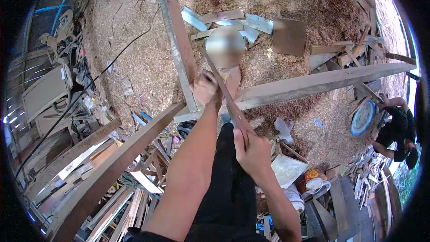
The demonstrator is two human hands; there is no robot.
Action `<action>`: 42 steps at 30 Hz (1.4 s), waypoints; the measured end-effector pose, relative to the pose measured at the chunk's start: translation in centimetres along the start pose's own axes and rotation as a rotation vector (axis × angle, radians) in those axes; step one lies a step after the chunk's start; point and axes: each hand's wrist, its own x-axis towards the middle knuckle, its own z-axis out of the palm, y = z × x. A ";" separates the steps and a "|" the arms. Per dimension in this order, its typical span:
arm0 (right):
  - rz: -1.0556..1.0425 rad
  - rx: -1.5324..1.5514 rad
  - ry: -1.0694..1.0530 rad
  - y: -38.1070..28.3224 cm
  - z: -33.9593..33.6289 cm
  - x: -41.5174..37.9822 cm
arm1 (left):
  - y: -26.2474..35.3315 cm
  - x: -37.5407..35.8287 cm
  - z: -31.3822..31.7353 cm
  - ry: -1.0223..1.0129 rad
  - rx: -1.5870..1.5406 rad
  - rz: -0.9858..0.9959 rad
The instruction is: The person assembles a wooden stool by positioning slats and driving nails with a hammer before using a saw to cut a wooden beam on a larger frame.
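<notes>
My right hand (253, 152) is closed around the near end of a long, tapering brown strip that looks like a handsaw (230, 103). Its narrow end points away from me, passing just right of my left hand (207, 88). That hand is closed, fingers curled, above the meeting point of two wooden beams; whatever it grips is hidden. One beam (177, 40) runs away from me, the other beam (322, 82) stretches right. Beyond the strip lies a pale wood piece (232, 79), partly under a blurred round patch.
Sawdust covers the ground, with several boards (251, 24) and a square panel (290, 36) ahead. A third beam (116, 170) slants at left. Scrap wood and a bucket (294, 197) are nearby. At right, another person (396, 127) is beside a blue-rimmed round object (363, 117).
</notes>
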 end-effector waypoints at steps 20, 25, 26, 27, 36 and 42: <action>-0.047 -0.090 -0.058 1.4 2.2 2.4 | -0.7 -0.2 -0.1 0.019 -0.240 0.069; -0.150 0.088 0.052 3.4 -0.4 -2.8 | -0.7 -0.1 0.8 0.033 -0.181 0.024; -0.044 0.001 0.000 2.7 0.3 -1.3 | -0.9 -0.3 0.7 0.078 -0.164 0.082; 0.053 -0.086 -0.048 1.9 1.1 0.7 | -1.0 -0.3 0.7 0.131 -0.150 0.141; -0.076 -0.003 0.037 3.0 -0.5 -3.3 | -1.1 0.4 1.2 0.021 -0.156 0.089; -0.076 -0.082 0.044 3.6 1.0 -0.4 | -0.9 -0.4 -0.2 0.017 -0.159 0.131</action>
